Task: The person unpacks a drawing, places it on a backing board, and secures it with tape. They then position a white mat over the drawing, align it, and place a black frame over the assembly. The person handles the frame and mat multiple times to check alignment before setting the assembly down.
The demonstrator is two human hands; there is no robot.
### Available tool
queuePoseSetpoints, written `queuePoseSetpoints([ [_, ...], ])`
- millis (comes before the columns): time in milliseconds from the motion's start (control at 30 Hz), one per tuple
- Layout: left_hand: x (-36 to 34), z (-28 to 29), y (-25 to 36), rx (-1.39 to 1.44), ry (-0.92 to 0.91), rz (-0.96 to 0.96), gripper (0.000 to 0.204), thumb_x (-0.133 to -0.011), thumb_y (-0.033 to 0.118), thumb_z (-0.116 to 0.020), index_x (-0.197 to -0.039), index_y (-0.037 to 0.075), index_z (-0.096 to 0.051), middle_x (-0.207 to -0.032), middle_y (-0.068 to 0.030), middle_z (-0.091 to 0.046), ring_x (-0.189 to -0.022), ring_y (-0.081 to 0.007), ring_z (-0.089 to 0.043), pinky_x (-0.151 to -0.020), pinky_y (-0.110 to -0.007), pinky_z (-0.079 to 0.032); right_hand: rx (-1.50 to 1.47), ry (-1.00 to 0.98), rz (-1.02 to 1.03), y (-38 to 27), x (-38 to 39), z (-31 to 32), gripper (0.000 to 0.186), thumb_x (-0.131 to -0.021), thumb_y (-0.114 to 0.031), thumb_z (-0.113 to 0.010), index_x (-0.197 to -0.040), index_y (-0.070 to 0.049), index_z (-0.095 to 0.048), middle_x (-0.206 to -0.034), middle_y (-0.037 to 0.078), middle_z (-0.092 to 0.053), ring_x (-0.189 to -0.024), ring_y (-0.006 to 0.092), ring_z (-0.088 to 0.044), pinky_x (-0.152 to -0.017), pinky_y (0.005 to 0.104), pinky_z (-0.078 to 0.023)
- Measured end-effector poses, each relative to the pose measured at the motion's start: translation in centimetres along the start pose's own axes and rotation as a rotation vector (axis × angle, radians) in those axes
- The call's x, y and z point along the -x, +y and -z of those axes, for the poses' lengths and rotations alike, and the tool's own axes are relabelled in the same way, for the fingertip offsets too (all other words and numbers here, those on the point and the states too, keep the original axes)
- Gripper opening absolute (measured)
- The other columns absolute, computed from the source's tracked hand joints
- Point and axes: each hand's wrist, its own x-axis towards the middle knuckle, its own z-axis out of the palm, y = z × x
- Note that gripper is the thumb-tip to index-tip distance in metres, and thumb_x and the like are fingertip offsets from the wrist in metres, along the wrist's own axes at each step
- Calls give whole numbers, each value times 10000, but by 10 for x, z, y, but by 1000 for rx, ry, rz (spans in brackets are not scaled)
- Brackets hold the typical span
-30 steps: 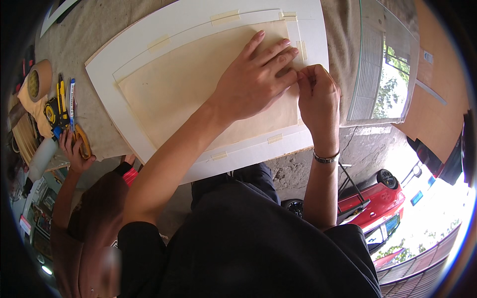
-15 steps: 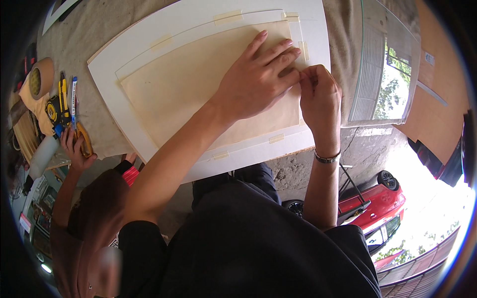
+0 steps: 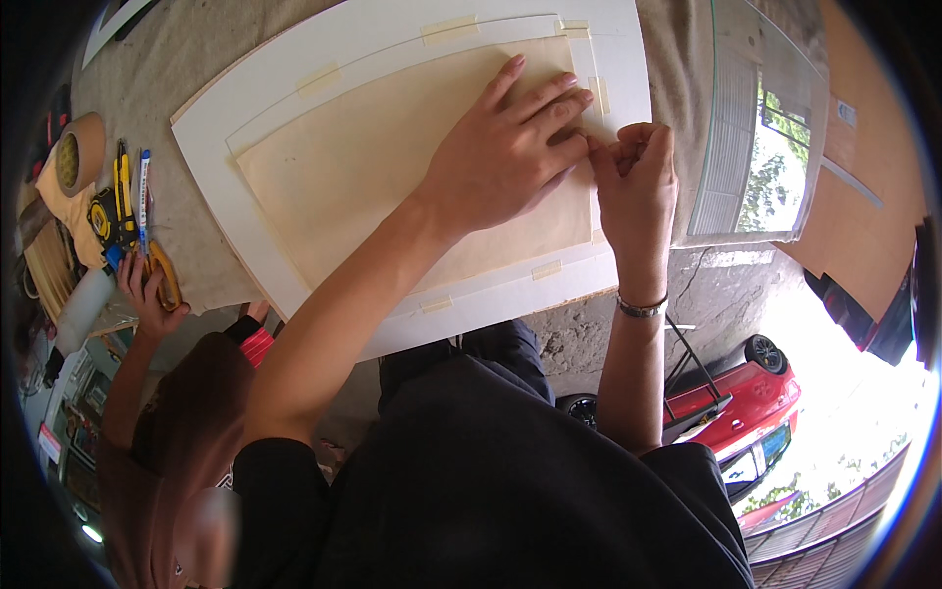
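Note:
A cream paper sheet [image 3: 334, 187] lies on a white board [image 3: 216, 128], with strips of pale masking tape [image 3: 449, 30] stuck along the margins around it. My left hand [image 3: 515, 147] rests flat on the sheet's right part, its fingers spread and its thumb pointing toward the right edge. Right beside that thumb, my right hand [image 3: 638, 167] is closed in a pinch at the sheet's right edge. Whatever sits between its fingertips is too small to make out. Another tape strip [image 3: 600, 95] shows just above the two hands.
Left on the cloth-covered table lie a brown tape roll [image 3: 80, 154], a tape measure [image 3: 110, 218], a yellow cutter [image 3: 123, 191] and a pen [image 3: 145, 196]. A co-worker's hand [image 3: 152, 294] holds orange-handled pliers [image 3: 167, 277]. Glass panes [image 3: 731, 147] lie at right.
My right hand's fingers have shifted and curled a little at the sheet's right edge. My left hand stays almost where it was, spread on the sheet.

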Motion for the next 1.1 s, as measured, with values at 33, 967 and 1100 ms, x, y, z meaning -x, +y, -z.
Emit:
queuePoseSetpoints([
  [33, 0, 0, 0, 0, 1, -1, 94, -851, 225, -712, -914, 157, -691, -1348, -20, -612, -1358, -210, -478, -1164, -541, -290, -22, -7, -32, 1, -2, 0, 243, -876, -128, -734, -838, 19, -544, -762, 135, -645, -648, 254, -659, -605, 353, -515],
  [967, 0, -1, 1, 22, 13, 24, 458, -821, 217, -742, -1237, 100, -591, -1299, -27, -631, -1330, -197, -505, -1166, -516, -297, 95, -117, 178, 8, -1, 15, 178, -857, -92, -737, -851, -7, -580, -723, 130, -659, -652, 295, -658, -618, 371, -511],
  [1100, -2, 1, 3, 16, -2, 14, 479, -828, 210, -732, -1266, 98, -575, -1306, -31, -625, -1333, -201, -503, -1168, -519, -291, 73, -86, 203, -3, -16, 10, 170, -867, -100, -723, -853, -10, -578, -716, 129, -653, -647, 308, -649, -619, 381, -511],
])
